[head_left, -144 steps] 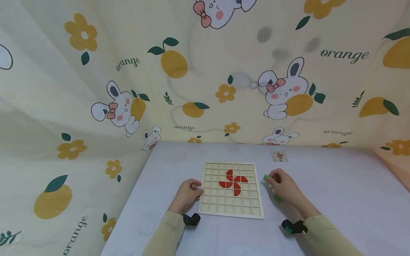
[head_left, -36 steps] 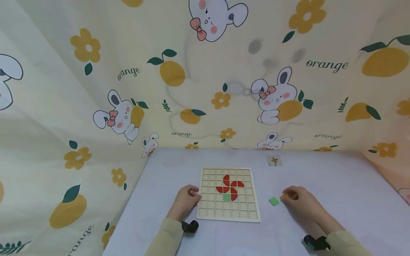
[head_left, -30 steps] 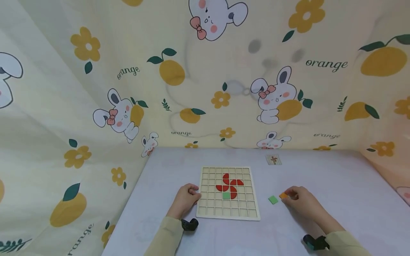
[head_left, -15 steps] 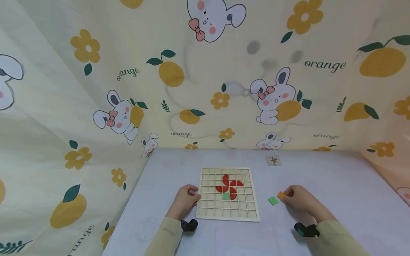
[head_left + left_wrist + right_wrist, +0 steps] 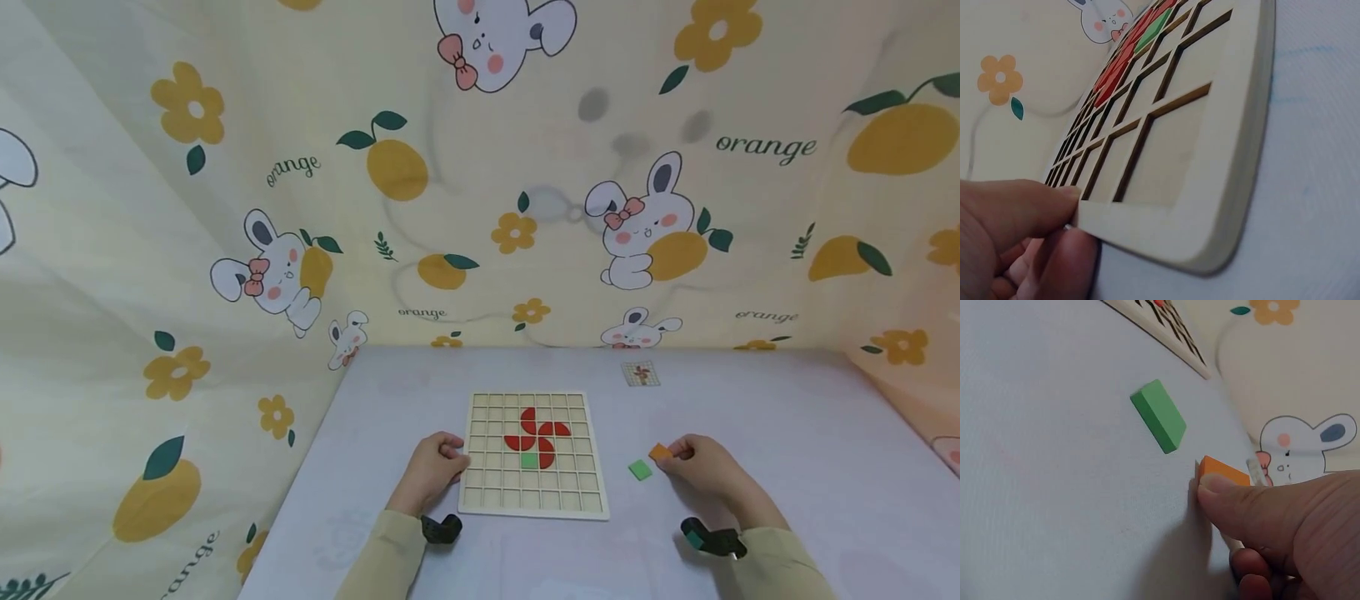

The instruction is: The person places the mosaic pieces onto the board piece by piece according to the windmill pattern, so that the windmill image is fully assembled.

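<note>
A square wooden grid board [image 5: 592, 492] lies flat on the table, with red quarter-round pieces [image 5: 547, 452] forming a pinwheel and a green square tile [image 5: 529, 460] in one cell below it. My left hand [image 5: 429, 472] pinches the board's left edge; in the left wrist view the thumb [image 5: 1029, 209] is on top of the rim. To the right of the board, my right hand [image 5: 708, 468] pinches an orange square tile [image 5: 1225, 470] between thumb and finger, low over the table. A loose green tile [image 5: 640, 470] lies between the board and that hand.
A small printed card [image 5: 640, 373] with a red pinwheel on a grid lies toward the back of the table [image 5: 540, 554]. Behind and to the left hangs a cream cloth [image 5: 480, 167] with rabbits and oranges. Each wrist carries a black camera [image 5: 441, 529].
The right hand held a green tile earlier; now a green tile sits in the board and the right hand has the orange tile, shifted slightly left lately. The left hand stays at the board's edge.
</note>
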Available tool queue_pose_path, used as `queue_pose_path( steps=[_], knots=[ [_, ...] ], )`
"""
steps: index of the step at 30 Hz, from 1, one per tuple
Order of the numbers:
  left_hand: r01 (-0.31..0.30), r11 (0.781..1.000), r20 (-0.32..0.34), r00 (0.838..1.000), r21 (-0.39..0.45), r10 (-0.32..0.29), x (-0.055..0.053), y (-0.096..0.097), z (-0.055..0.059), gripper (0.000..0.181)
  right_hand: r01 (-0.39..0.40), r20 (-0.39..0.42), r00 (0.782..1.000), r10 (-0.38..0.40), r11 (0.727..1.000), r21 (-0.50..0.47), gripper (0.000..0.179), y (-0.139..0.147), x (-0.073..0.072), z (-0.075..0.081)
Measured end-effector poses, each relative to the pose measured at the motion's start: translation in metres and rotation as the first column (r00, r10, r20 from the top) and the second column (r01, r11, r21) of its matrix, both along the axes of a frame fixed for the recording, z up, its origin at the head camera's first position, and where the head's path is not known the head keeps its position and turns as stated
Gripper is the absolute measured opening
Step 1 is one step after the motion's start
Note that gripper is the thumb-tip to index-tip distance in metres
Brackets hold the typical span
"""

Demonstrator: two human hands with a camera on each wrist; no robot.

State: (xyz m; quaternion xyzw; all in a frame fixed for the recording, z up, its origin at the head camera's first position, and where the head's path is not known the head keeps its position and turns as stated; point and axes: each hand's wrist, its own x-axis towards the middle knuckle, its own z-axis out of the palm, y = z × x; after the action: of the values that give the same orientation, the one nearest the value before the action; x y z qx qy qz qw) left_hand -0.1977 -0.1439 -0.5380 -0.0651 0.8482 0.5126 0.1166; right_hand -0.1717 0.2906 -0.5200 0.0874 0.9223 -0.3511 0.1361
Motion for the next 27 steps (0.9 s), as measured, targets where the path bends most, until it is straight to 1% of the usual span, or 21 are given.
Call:
queue_pose_path(
  steps=[8,13,16,18,21,24,27],
  knots=[
    [0.006,1.000,-0.018,1.000,0.000,-0.006,0.001,0.000,0.000,0.028,0.031,0.026,0.999,-0.030,0.999,-0.023,0.033,0.003,0.001,-0.002],
    [0.005,1.000,-0.016,1.000,-0.004,-0.005,0.002,0.000,0.000,0.027,0.073,0.053,0.996,-0.069,0.994,-0.081,0.036,0.004,0.002,-0.004],
    [0.000,1.000,-0.009,1.000,-0.006,-0.001,0.002,-0.001,0.000,0.027,0.082,0.060,0.995,-0.077,0.992,-0.097,0.038,0.005,0.004,-0.004],
    [0.001,1.000,-0.010,1.000,-0.010,-0.001,0.002,-0.001,-0.001,0.027,0.081,0.047,0.996,-0.077,0.991,-0.102,0.040,0.005,0.005,-0.001],
    [-0.002,1.000,-0.008,1.000,-0.006,0.002,0.001,0.000,-0.001,0.027,0.089,0.024,0.996,-0.087,0.990,-0.109,0.040,0.005,0.005,0.004],
    [0.000,1.000,-0.007,1.000,-0.004,0.000,0.000,0.000,-0.001,0.027,0.109,-0.003,0.994,-0.111,0.983,-0.145,0.039,0.000,0.005,0.007],
    [-0.001,1.000,-0.008,1.000,-0.014,0.001,-0.001,-0.001,-0.001,0.027,0.110,-0.023,0.993,-0.116,0.976,-0.185,0.041,-0.011,0.004,0.006]
  ],
)
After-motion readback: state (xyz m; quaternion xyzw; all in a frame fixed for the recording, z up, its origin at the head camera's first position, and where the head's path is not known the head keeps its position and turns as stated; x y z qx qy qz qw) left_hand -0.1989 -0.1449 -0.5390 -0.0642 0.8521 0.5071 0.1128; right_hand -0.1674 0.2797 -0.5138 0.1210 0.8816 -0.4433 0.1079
